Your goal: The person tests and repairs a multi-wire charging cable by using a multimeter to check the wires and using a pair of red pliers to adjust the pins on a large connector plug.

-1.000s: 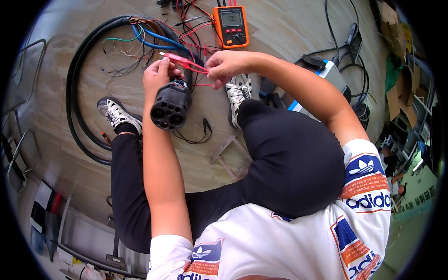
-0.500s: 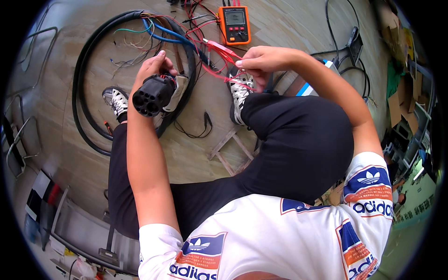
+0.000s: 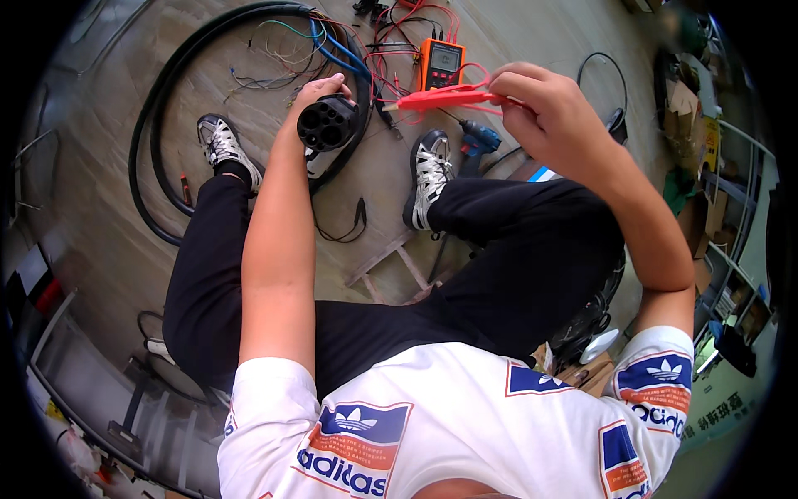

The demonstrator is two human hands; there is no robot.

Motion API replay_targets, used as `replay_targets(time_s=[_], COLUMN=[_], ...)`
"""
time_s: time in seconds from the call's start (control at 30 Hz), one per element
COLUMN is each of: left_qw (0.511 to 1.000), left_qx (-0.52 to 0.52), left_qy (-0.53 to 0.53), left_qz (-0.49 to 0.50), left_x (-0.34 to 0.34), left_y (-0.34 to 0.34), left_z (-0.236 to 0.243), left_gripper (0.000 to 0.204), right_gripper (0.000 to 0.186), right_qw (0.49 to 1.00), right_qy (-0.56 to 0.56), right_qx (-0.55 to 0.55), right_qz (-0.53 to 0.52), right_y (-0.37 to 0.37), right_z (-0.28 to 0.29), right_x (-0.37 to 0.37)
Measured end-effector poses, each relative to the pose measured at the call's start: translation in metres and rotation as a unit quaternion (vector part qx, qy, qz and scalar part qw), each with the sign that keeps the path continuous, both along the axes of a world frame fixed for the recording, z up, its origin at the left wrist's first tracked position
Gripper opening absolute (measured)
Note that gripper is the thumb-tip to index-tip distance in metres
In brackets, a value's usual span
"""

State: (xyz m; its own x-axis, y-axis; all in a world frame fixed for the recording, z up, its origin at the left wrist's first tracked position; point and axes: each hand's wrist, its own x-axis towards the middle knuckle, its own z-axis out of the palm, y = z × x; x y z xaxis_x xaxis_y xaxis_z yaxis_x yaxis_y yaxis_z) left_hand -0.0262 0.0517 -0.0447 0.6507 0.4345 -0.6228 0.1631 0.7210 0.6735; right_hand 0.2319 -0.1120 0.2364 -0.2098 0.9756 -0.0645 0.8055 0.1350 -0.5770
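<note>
My left hand is closed around a black charging connector, its round face with several sockets turned up towards me. The fingers are partly hidden behind its body. Over to the right, my right hand pinches the rear of a red crocodile clip. The clip's tip points left towards the connector, with a gap between them. A red lead trails from the clip. Beyond it stands an orange handheld meter with a grey screen and leads plugged in at its top.
A thick black cable lies coiled on the floor around my left foot, with loose thin wires at its far end. A blue cordless drill lies by my right shoe. Nearer are a black lead and a wooden frame.
My right hand has risen and moved right with the red clip, which now lies almost level. The connector has shifted right and away from me. The drill has come into sight.
</note>
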Motion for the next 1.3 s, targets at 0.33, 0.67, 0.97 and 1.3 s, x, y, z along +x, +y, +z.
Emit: replay_targets(time_s=[0.33, 0.67, 0.97, 1.3], left_qw=[0.988, 0.885, 0.924, 0.963], left_qx=[-0.019, 0.457, 0.345, 0.227], left_qy=[-0.138, -0.062, -0.043, -0.064], left_qz=[0.067, 0.070, 0.157, 0.127], left_x=[-0.026, -0.051, -0.033, -0.015], left_y=[-0.011, -0.060, -0.102, -0.145], left_z=[0.009, -0.002, 0.023, 0.016], left_gripper=[0.052, 0.037, 0.043, 0.044], right_gripper=[0.007, 0.027, 0.034, 0.028], right_qw=[0.848, 0.814, 0.781, 0.754], right_qy=[0.417, 0.436, 0.463, 0.508], right_qx=[-0.179, -0.186, -0.258, -0.194], right_qz=[-0.273, -0.336, -0.329, -0.370], right_y=[-0.046, -0.063, -0.056, -0.041], right_z=[-0.042, -0.098, -0.109, -0.124], right_x=[-0.039, -0.043, -0.057, -0.094])
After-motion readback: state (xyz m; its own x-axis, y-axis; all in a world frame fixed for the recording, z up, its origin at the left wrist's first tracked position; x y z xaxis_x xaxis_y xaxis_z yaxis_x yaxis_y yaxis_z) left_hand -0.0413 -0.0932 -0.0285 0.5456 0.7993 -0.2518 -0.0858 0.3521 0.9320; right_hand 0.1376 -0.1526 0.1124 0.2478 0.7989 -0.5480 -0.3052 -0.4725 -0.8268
